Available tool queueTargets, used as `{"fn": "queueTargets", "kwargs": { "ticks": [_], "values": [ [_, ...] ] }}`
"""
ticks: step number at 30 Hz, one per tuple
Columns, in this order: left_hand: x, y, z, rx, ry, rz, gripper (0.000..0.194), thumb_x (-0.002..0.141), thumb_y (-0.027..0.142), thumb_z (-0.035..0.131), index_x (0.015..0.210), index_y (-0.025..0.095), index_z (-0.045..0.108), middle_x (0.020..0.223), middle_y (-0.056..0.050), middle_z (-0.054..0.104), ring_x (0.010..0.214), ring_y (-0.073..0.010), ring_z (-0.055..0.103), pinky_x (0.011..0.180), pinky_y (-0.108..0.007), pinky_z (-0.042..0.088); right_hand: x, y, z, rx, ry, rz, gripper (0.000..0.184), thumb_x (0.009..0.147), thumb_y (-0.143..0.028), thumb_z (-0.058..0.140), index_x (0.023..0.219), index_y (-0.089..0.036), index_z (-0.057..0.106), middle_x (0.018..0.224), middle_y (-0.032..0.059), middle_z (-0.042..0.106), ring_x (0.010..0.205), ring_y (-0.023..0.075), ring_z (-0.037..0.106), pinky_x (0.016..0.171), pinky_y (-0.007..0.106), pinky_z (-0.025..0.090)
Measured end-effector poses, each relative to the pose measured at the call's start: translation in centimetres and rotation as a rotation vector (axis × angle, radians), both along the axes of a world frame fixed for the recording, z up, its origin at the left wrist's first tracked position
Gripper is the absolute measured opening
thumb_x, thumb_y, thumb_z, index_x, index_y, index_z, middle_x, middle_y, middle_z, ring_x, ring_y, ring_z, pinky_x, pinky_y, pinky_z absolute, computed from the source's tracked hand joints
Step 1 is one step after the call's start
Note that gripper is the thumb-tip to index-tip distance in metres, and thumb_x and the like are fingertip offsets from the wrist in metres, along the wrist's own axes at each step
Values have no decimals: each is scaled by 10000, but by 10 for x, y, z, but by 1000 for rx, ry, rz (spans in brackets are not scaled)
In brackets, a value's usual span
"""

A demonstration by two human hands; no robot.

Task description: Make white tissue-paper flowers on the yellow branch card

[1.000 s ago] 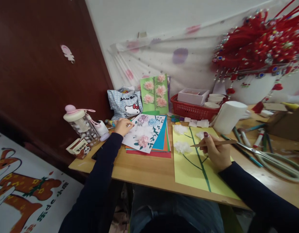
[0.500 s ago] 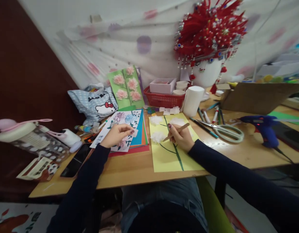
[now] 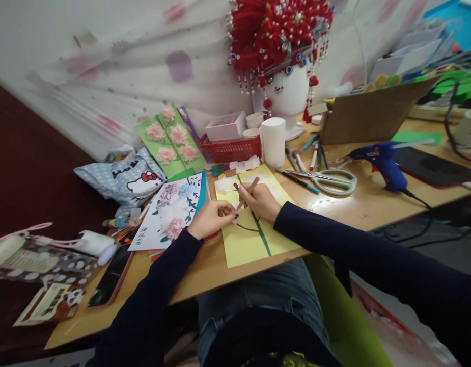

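Observation:
My right hand is closed round a thin wooden stick and rests on a yellow sheet that has green stems and white tissue flowers. At the sheet's left edge, my left hand pinches a small white piece of tissue; its fingertips almost touch my right hand. Left of the hands lies a white flower picture on a stack of coloured paper.
Scissors, pens, a white paper roll and a red basket stand behind the sheet. A blue glue gun lies to the right. A patterned pouch, a phone and a bottle sit at left.
My left hand left the flower picture and came right to the yellow sheet with a white piece pinched in it. The view swung to the right. My right hand keeps the stick.

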State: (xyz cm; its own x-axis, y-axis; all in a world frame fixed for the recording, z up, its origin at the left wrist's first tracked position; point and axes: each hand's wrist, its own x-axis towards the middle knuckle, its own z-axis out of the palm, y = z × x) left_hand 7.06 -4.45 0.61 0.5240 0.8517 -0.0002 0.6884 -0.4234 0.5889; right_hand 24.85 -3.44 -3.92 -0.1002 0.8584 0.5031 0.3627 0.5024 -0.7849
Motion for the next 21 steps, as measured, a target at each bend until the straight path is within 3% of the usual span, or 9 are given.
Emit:
{"fn": "queueTargets", "kwargs": {
  "ticks": [5,11,17,19,21],
  "values": [
    [6,8,-8,79,73,58,129,747,247,625,785,150,702,646,2,652,554,-112,524,549,-222,389,3,-6,2,53,63,-69,527,957,-522,334,604,-173,511,485,0,542,458,98,523,490,207,365],
    [6,12,-11,70,59,76,163,755,289,637,802,152,710,633,6,628,544,-110,499,554,-231,381,6,-14,4,123,-66,87,519,976,-471,313,598,-170,503,498,-3,532,442,79,464,485,209,331],
    [-1,13,-10,45,-19,40,190,790,273,570,851,158,708,705,-7,631,559,-113,509,564,-240,407,3,-10,-1,116,-174,111,468,982,-436,322,636,-173,497,515,-9,536,462,78,458,504,210,326],
    [-10,9,-10,108,-35,36,245,795,300,575,962,160,687,796,-30,649,637,-139,555,628,-266,447,4,-10,-2,113,-204,118,453,983,-428,326,650,-174,496,523,-9,542,468,79,464,512,211,329],
    [-21,4,-11,193,-11,39,451,754,379,654,1146,160,613,1019,-87,658,868,-210,608,797,-338,472,5,-11,-2,121,-250,124,449,984,-435,325,662,-175,497,532,-7,543,474,81,465,517,213,331]
  ]
}}
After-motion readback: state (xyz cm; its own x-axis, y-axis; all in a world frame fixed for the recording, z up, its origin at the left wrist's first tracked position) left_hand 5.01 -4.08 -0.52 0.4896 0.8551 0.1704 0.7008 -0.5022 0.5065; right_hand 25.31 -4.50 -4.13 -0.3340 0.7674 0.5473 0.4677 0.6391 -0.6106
